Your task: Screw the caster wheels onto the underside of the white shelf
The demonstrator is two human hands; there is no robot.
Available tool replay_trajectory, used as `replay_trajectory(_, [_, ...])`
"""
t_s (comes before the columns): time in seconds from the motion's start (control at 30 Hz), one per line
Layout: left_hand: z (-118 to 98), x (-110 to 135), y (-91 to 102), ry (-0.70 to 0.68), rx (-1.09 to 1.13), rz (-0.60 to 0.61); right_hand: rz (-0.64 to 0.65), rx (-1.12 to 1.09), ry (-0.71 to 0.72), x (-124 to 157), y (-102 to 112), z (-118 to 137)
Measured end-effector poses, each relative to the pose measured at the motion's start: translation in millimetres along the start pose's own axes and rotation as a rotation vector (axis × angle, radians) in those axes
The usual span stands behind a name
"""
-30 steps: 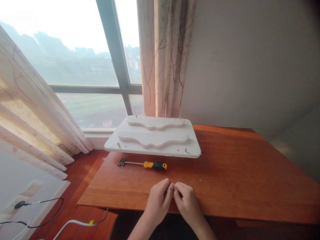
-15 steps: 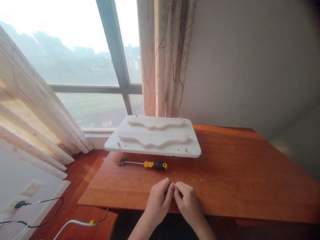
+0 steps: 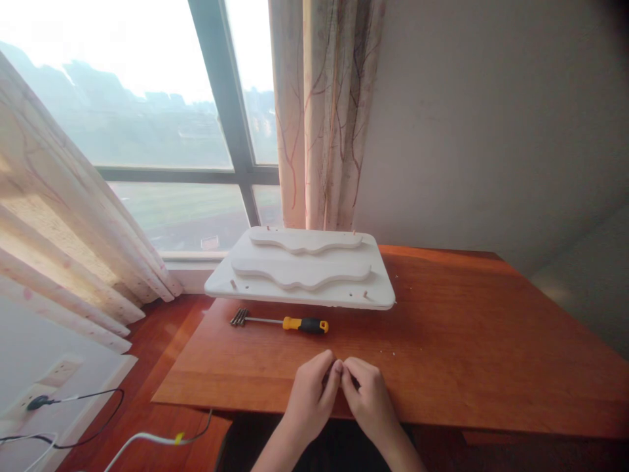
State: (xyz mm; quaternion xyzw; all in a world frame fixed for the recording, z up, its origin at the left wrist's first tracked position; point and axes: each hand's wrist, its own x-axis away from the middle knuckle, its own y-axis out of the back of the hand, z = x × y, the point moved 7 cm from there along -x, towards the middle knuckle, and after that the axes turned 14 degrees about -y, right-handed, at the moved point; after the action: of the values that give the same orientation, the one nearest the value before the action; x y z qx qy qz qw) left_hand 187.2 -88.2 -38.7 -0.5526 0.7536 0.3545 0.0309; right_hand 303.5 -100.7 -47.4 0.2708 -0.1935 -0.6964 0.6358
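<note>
My left hand and my right hand meet at the table's front edge, fingers curled in and thumbs close together. Whatever they may hold is hidden. Beyond them lies a screwdriver with a yellow and black handle, its shaft pointing left. Several dark screws lie by its tip. Behind these rests a white board with rounded corners. Two wavy-edged white strips, a near one and a far one, lie along it. Wooden dowels stand up near its corners.
The brown wooden table stretches far to the right, with small white crumbs on it. Left are a window, patterned curtains and a wall socket. A black cable and a white cable run below the table's left edge.
</note>
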Motion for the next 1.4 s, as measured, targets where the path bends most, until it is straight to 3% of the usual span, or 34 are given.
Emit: replay_trajectory(1.4, [0.4, -1.1, -1.1, 0.022, -0.006, 0.019, 0.013, -0.013, -0.01, -0.8, -2.0, -2.2])
